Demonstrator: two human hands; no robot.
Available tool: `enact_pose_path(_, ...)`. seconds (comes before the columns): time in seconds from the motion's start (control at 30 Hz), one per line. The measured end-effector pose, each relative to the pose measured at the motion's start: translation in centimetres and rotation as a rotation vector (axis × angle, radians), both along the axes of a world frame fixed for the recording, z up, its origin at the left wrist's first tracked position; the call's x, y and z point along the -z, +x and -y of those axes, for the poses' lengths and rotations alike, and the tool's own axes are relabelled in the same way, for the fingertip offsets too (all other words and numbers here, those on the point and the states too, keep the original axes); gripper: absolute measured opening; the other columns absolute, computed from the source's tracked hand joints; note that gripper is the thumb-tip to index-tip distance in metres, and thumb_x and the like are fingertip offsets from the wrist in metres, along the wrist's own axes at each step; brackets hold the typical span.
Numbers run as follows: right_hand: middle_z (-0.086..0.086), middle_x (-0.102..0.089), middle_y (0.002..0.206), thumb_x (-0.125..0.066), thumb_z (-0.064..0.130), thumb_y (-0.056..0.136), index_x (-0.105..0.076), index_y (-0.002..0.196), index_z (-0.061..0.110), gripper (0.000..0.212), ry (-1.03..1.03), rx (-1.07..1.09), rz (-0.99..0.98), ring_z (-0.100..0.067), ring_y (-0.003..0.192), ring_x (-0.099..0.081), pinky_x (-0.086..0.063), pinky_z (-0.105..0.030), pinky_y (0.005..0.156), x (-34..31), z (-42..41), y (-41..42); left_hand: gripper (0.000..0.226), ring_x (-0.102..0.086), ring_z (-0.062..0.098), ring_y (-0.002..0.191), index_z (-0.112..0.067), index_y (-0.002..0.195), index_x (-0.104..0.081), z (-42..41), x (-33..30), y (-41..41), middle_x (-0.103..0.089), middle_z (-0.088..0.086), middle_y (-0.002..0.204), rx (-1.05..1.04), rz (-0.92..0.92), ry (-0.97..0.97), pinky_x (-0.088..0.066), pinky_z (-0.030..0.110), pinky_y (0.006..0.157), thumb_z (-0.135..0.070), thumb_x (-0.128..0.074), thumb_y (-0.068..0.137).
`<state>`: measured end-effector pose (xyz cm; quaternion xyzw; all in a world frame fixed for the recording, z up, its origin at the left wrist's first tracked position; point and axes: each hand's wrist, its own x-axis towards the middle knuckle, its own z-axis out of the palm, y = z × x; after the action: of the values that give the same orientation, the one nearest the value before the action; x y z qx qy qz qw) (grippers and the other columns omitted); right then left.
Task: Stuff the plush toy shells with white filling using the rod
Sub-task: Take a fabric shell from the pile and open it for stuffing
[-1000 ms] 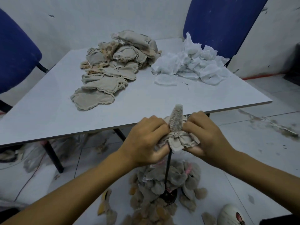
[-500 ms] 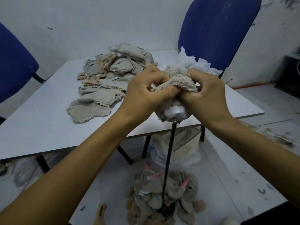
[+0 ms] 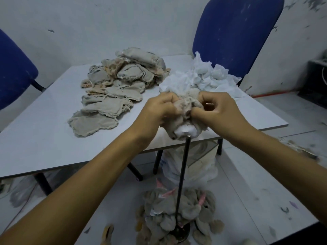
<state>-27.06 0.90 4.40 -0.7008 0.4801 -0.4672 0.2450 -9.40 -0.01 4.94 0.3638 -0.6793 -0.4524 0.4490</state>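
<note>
A beige plush shell (image 3: 185, 110) sits over the tip of an upright black rod (image 3: 183, 175), with white filling (image 3: 184, 130) showing at its lower opening. My left hand (image 3: 159, 110) grips the shell's left side and my right hand (image 3: 217, 110) grips its right side, both with curled fingers. The rod stands on a base on the floor. On the white table (image 3: 44, 138) lies a pile of flat empty shells (image 3: 116, 92), and a heap of white filling pieces (image 3: 203, 78) lies to its right.
Stuffed plush toys (image 3: 178, 211) are heaped on the floor around the rod's base. A white plastic bag (image 3: 200, 167) stands under the table. Blue chairs stand at the far left (image 3: 14, 73) and behind the table (image 3: 235, 32).
Both hands lifted the shell from low on the rod up to its tip. The shell went from stretched along the rod to bunched up, with white filling now showing underneath.
</note>
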Motion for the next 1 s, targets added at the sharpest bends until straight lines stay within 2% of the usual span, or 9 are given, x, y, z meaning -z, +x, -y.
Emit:
enact_pose_path(0.13,0.008,-0.038,0.049,-0.064,0.026,0.074,-0.044,0.056,0.009,0.033,-0.093,0.229,0.041,-0.005,0.051,-0.034,-0.031,-0.027,0.049,0.8,0.0,0.9,0.012,-0.045,0.006,0.069,-0.024,0.065,-0.053,-0.7,0.2,-0.8,-0.045,-0.010,0.076,-0.069,0.182,-0.219,-0.035,0.022,0.065,-0.021,-0.063,0.071)
enact_pose_path(0.2,0.008,-0.034,0.047,-0.063,0.026,0.074,-0.039,0.054,0.009,0.036,-0.099,0.260,0.002,-0.006,0.049,-0.030,-0.024,-0.021,0.045,1.0,0.0,1.6,0.011,-0.047,0.008,0.070,-0.017,0.069,-0.059,-0.8,0.3,-0.4,-0.048,-0.004,0.079,-0.129,0.250,-0.338,-0.037,0.021,0.065,-0.015,-0.069,0.074)
enact_pose_path(0.33,0.011,-0.033,0.040,-0.052,0.021,0.067,-0.034,0.049,0.019,0.025,0.006,0.279,0.071,-0.006,0.043,-0.030,-0.023,-0.020,0.039,1.6,0.6,2.1,0.014,-0.042,0.006,0.063,0.001,0.069,-0.060,-1.0,0.4,-0.4,-0.047,0.003,0.077,-0.189,0.387,-0.616,-0.031,0.017,0.059,-0.001,-0.073,0.070)
enact_pose_path(0.43,0.006,-0.044,0.046,-0.052,0.011,0.071,-0.049,0.056,0.008,0.016,0.031,0.317,0.064,-0.007,0.048,-0.036,-0.032,-0.031,0.044,2.2,0.9,2.1,0.015,-0.042,0.003,0.065,-0.002,0.071,-0.064,-1.1,0.8,-0.9,-0.049,0.000,0.078,-0.157,0.408,-0.560,-0.030,0.013,0.060,-0.015,-0.070,0.073)
enact_pose_path(0.5,-0.008,-0.053,0.057,-0.054,0.016,0.071,-0.056,0.067,0.001,0.016,-0.009,0.232,-0.010,-0.009,0.055,-0.041,-0.033,-0.030,0.050,2.2,0.7,1.9,0.019,-0.045,0.005,0.067,-0.003,0.073,-0.064,-0.9,1.1,-0.2,-0.052,0.002,0.080,-0.177,0.375,-0.443,-0.033,0.019,0.061,-0.022,-0.068,0.076)
enact_pose_path(0.6,-0.006,-0.055,0.072,-0.060,0.026,0.081,-0.057,0.078,0.003,0.023,-0.057,-0.085,-0.026,-0.015,0.066,-0.050,-0.040,-0.032,0.058,1.6,-0.5,0.5,0.013,-0.049,0.011,0.073,-0.007,0.076,-0.061,-0.8,1.0,1.7,-0.051,-0.001,0.083,-0.158,0.339,-0.417,-0.039,0.028,0.065,-0.018,-0.068,0.077)
enact_pose_path(0.73,-0.003,-0.057,0.079,-0.053,0.028,0.092,-0.060,0.082,0.003,0.027,-0.440,-0.191,-0.259,-0.012,0.074,-0.052,-0.041,-0.013,0.067,1.3,-2.5,-1.4,0.025,-0.042,0.002,0.075,-0.021,0.079,-0.050,-2.1,0.8,2.6,-0.043,-0.008,0.085,-0.105,0.379,-0.740,-0.034,0.019,0.066,-0.004,-0.069,0.076)
enact_pose_path(0.83,-0.011,-0.055,0.073,-0.057,0.018,0.089,-0.061,0.070,0.000,0.027,-0.731,-0.150,-0.412,-0.021,0.068,-0.048,-0.039,-0.025,0.061,2.4,-3.4,-1.8,0.021,-0.032,0.013,0.073,-0.011,0.074,-0.048,-3.7,2.1,1.8,-0.041,0.000,0.085,-0.097,0.420,-0.933,-0.028,0.022,0.064,0.001,-0.065,0.070)
enact_pose_path(1.0,-0.013,-0.066,0.079,-0.058,0.016,0.088,-0.072,0.079,0.002,0.022,-0.552,-0.222,-0.564,-0.032,0.069,-0.062,-0.050,-0.035,0.059,8.8,-4.6,-1.4,0.016,-0.031,0.020,0.068,-0.004,0.071,-0.049,-4.8,8.6,2.2,-0.042,0.010,0.076,0.013,0.597,-0.819,-0.029,0.036,0.057,0.003,-0.062,0.076)
